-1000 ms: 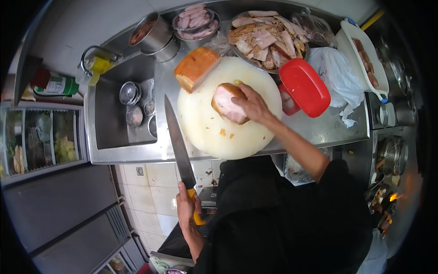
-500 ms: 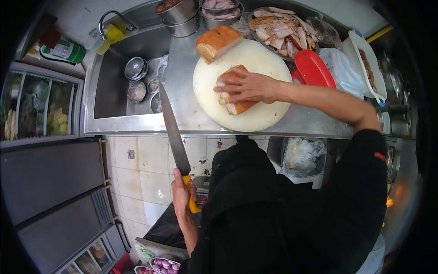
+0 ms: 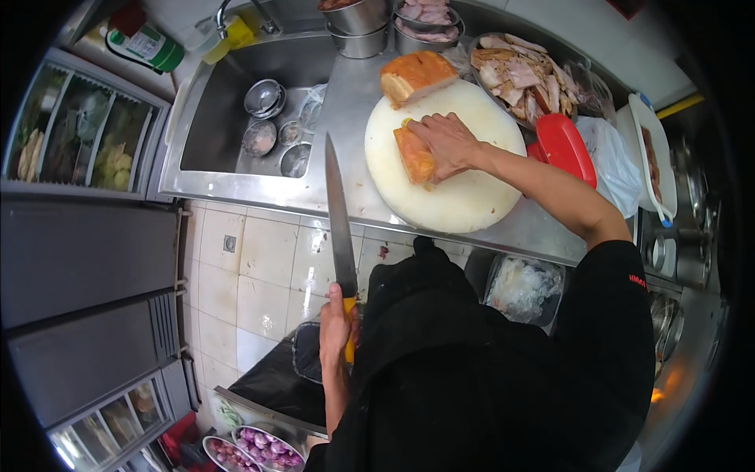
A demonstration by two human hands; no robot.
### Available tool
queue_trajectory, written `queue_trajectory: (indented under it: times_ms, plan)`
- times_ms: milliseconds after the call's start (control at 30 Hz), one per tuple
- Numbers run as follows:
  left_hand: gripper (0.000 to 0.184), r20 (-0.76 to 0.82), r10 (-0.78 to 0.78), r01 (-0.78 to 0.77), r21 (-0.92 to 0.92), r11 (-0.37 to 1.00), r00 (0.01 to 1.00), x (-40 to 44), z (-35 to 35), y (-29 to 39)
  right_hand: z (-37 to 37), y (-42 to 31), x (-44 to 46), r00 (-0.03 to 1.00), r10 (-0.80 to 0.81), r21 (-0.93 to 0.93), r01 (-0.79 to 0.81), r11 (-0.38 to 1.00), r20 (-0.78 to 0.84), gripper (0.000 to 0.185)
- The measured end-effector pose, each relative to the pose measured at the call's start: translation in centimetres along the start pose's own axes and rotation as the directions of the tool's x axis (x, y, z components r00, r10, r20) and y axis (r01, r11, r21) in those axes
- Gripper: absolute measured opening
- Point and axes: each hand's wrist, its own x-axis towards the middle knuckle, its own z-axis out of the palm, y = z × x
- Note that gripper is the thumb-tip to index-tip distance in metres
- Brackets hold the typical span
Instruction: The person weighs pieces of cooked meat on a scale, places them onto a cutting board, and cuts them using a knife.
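Observation:
A round white cutting board [image 3: 480,189] lies on the steel counter. On it, my right hand [image 3: 452,147] grips a smaller orange-skinned piece of meat [image 3: 412,154] from above, with the skin side showing. A larger block of the same meat [image 3: 417,76] rests at the board's far edge, touched by neither hand. Off the counter's near edge, my left hand [image 3: 338,324] is closed round the yellow handle of a long knife [image 3: 340,216]. Its blade points away from me, and the tip hangs over the counter, left of the board.
Left of the board is a sink [image 3: 203,157] with several metal bowls. Behind stand stacked pots [image 3: 358,39] and a tray of sliced meat [image 3: 523,72]. A red container [image 3: 568,149], a plastic bag [image 3: 613,165] and a white tray [image 3: 662,141] are to the right.
My right hand has turned the smaller piece from its pale cut face to its orange skin and now grips it. The view has shifted; my left hand still holds the knife.

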Motion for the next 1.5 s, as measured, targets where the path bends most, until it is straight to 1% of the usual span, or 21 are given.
queue_trajectory:
  times_ms: [67,100,167,200,267,367,400,467,500,600,633,733,767,800,867,967,1067,1167,1267,1367,1500]
  plan:
    - [0.074,-0.002,0.025,-0.024,0.034,0.999,1.0,0.2,0.2,0.1,-0.1,1.0,0.4,1.0,-0.011,0.026,0.011,1.0,0.003,0.104]
    - [0.074,0.0,0.038,-0.038,0.052,0.998,0.999,0.3,0.4,0.1,-0.2,2.0,0.8,0.998,0.019,0.194,-0.031,0.98,0.062,0.095]
    - [0.075,0.01,0.066,-0.066,0.059,0.996,0.998,0.3,0.5,0.3,-0.3,4.6,2.1,0.981,0.05,0.504,-0.139,0.853,0.186,0.077]
    - [0.076,0.016,0.08,-0.081,0.062,0.995,0.997,0.4,0.6,0.4,-0.3,6.0,2.0,0.908,0.007,0.749,-0.349,0.563,0.418,0.061]
    - [0.077,0.04,0.105,-0.108,0.078,0.991,0.994,1.0,0.3,-0.1,1.7,8.8,1.3,0.767,0.016,0.718,-0.608,0.338,0.642,0.059]
    - [0.079,0.071,0.121,-0.128,0.102,0.986,0.99,1.4,0.2,-0.1,1.1,10.2,0.0,0.886,0.047,0.743,-0.415,0.526,0.462,0.063]
    - [0.079,0.082,0.124,-0.134,0.119,0.984,0.989,1.4,0.2,0.2,1.0,9.9,-0.4,0.903,0.163,0.683,-0.409,0.605,0.397,0.071]
    - [0.079,0.076,0.106,-0.116,0.137,0.984,0.991,1.3,0.6,0.9,-2.4,4.2,-2.5,0.908,0.362,0.537,-0.418,0.733,0.213,0.088]
    - [0.079,0.074,0.096,-0.106,0.151,0.983,0.993,1.3,0.7,1.2,-1.9,3.1,-3.2,0.897,0.413,0.538,-0.428,0.726,0.156,0.098]
    - [0.078,0.098,0.117,-0.136,0.217,0.967,0.988,1.8,1.0,2.0,0.5,1.0,-4.4,0.817,0.576,0.52,-0.504,0.69,0.027,0.102]
    - [0.078,0.1,0.129,-0.149,0.237,0.96,0.987,2.1,1.2,2.1,0.3,0.3,-4.9,0.813,0.581,0.562,-0.465,0.684,-0.035,0.108]
    - [0.078,0.099,0.137,-0.161,0.294,0.942,0.986,2.8,1.7,2.7,0.3,-1.5,-5.5,0.835,0.533,0.447,-0.427,0.786,-0.139,0.108]
    - [0.078,0.091,0.122,-0.145,0.314,0.938,0.988,2.6,2.1,3.2,0.1,-1.1,-5.4,0.846,0.518,0.448,-0.419,0.79,-0.123,0.104]
    - [0.078,0.082,0.107,-0.128,0.331,0.935,0.991,2.6,2.4,3.6,-0.2,-0.1,-5.2,0.89,0.447,0.443,-0.364,0.82,-0.096,0.104]
    - [0.077,0.079,0.205,-0.219,0.413,0.884,0.976,2.9,2.7,3.3,-0.8,2.0,-4.6,0.96,0.276,0.431,-0.235,0.871,-0.034,0.103]
    - [0.075,0.077,0.269,-0.27,0.504,0.82,0.96,2.6,3.2,3.6,-1.2,2.9,-4.1,0.983,0.138,0.294,-0.097,0.951,-0.123,0.1]
    - [0.074,0.078,0.305,-0.3,0.516,0.803,0.949,2.0,4.4,4.6,-1.4,2.0,-3.5,0.974,0.207,0.321,-0.167,0.932,-0.093,0.091]
    - [0.076,0.09,0.329,-0.321,0.561,0.763,0.94,1.2,5.9,6.8,-0.9,-0.3,-2.1,0.874,0.481,0.292,-0.442,0.848,-0.072,0.079]
    - [0.076,0.097,0.388,-0.365,0.599,0.713,0.917,0.7,7.4,9.5,-1.5,-1.0,-1.9,0.858,0.513,0.307,-0.48,0.822,-0.032,0.064]
    - [0.074,0.118,0.42,-0.402,0.6,0.692,0.9,1.2,8.8,11.4,-0.5,-0.4,-2.2,0.872,0.471,0.336,-0.408,0.849,-0.133,0.054]
    - [0.074,0.134,0.437,-0.424,0.601,0.678,0.889,3.0,10.4,12.6,-0.3,-0.6,-2.4,0.858,0.482,0.333,-0.408,0.85,-0.179,0.048]
